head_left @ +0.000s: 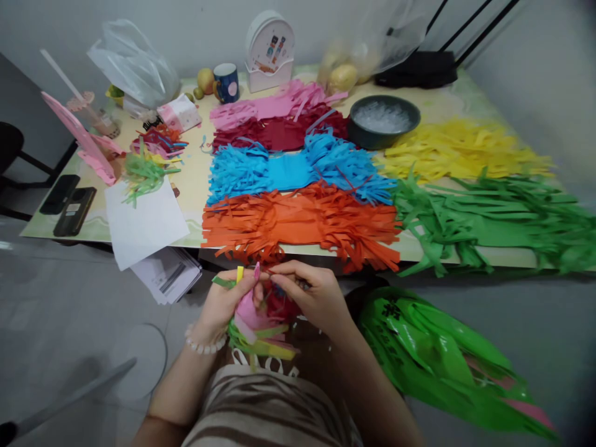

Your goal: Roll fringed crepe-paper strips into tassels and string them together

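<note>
A blue mug [228, 87] stands beside a round fruit [205, 81]; a plastic bag [137, 68] sits near a drink cup [90, 113].

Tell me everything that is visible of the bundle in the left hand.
The bundle has pink, green and yellow strips, which look like thin cloth or paper. The left hand grips it between the table and the striped garment; short ends poke up, longer ones fan loosely below. Whether the red strips beside it belong is unclear.

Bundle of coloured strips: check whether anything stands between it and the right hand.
Nothing visible does. The bundle sits in the left hand, and the right hand has its fingertips close beside the upper end. The orange fringe lies beyond both hands.
</note>
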A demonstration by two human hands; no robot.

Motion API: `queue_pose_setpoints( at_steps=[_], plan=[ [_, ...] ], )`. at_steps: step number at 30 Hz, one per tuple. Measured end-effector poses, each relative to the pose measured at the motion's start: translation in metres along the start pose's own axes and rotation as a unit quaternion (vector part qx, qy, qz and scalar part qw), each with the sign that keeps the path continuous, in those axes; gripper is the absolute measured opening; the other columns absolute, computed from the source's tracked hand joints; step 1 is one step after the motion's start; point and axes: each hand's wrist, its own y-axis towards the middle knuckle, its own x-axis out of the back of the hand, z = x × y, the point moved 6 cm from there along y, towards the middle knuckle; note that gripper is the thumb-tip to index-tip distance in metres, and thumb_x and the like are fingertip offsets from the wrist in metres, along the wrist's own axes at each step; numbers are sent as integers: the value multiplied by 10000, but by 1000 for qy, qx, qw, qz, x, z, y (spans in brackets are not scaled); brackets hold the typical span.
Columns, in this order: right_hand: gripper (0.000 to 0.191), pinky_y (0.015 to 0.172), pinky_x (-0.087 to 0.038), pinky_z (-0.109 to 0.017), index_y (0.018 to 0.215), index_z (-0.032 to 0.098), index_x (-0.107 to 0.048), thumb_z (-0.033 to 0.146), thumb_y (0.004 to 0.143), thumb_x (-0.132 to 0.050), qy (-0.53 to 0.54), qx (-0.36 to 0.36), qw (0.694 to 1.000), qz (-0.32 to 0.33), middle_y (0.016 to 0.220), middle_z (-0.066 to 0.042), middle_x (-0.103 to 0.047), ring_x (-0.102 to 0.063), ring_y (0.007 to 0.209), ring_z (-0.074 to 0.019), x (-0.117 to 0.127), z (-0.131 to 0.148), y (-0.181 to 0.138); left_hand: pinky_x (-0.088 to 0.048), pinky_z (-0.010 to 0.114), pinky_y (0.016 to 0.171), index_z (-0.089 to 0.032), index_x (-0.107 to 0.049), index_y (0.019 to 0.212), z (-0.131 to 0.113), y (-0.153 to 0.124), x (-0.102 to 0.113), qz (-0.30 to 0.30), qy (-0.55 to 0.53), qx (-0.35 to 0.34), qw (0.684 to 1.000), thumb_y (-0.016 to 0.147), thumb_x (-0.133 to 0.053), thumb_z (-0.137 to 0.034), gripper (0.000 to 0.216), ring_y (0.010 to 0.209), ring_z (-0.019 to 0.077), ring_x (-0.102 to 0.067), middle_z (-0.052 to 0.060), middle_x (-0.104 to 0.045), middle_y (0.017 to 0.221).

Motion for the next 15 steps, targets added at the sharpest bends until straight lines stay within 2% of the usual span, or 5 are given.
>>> queue_pose_setpoints(
  at_steps=[3,6,12,15],
  plan=[
    [140,570,-509,-205,850,188,-763,222,871,-629,7,1,1000,11,701,-16,-753,-655,567,-126,-2,1,0,-392,180,481,-138,-657,892,-1,1,0,4,-30,-11,999,822,-760,-400,290,469,71,-494,-26,-592,560],
    [136,576,-512,-200,859,182,-763,216,873,-632,17,5,1000,8,721,-17,-761,-662,577,-123,-2,1,-1,-374,171,483,-128,-620,794,1,3,-1,11,-48,-12,999,847,-735,-415,314,475,61,-474,-26,-555,540],
    [131,583,-514,-208,855,185,-767,222,874,-642,19,3,1000,9,734,-22,-767,-673,599,-132,-1,0,-1,-292,160,389,-171,-587,919,8,7,-7,80,-148,18,986,808,-773,-391,309,371,22,-347,-54,-533,609],
    [142,596,-519,-210,860,188,-770,227,884,-635,30,15,999,21,756,-26,-772,-681,620,-136,-2,3,-1,-243,144,365,-176,-549,864,10,7,-11,104,-185,52,976,812,-769,-371,298,362,8,-287,-62,-492,602]
  ],
)
